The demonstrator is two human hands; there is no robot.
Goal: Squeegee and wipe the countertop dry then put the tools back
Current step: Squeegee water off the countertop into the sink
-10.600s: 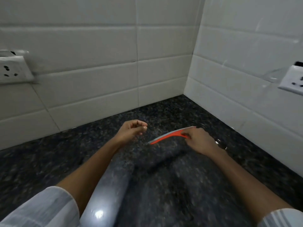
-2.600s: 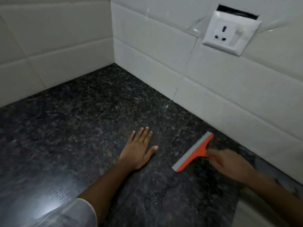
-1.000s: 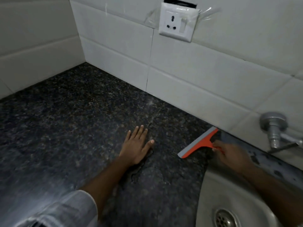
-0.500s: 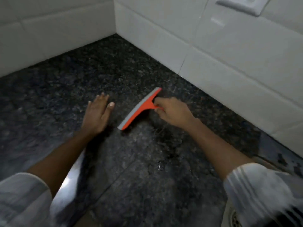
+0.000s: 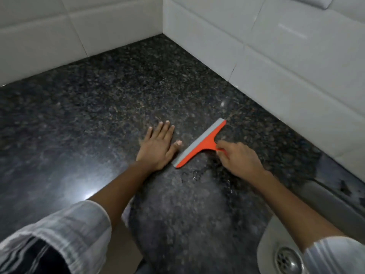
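An orange squeegee (image 5: pixel 201 144) with a grey blade rests its blade edge on the dark speckled granite countertop (image 5: pixel 98 107). My right hand (image 5: pixel 238 158) is shut on its short handle, which the fingers hide. Just left of the blade's near end, my left hand (image 5: pixel 158 147) lies flat on the stone, palm down, fingers spread. A few water droplets glint on the counter (image 5: pixel 194 176) right behind the blade. No cloth is in sight.
White tiled walls (image 5: pixel 276 62) meet in a corner behind the counter. A steel sink (image 5: pixel 276 244) with its drain (image 5: pixel 289 260) sits at the lower right. The bottom edge of a wall socket (image 5: pixel 308 1) shows at the top right.
Since half a second ago, the squeegee in my right hand has slid slightly back toward me and the sink. My left hand stays flat beside it. The view has tilted a little.
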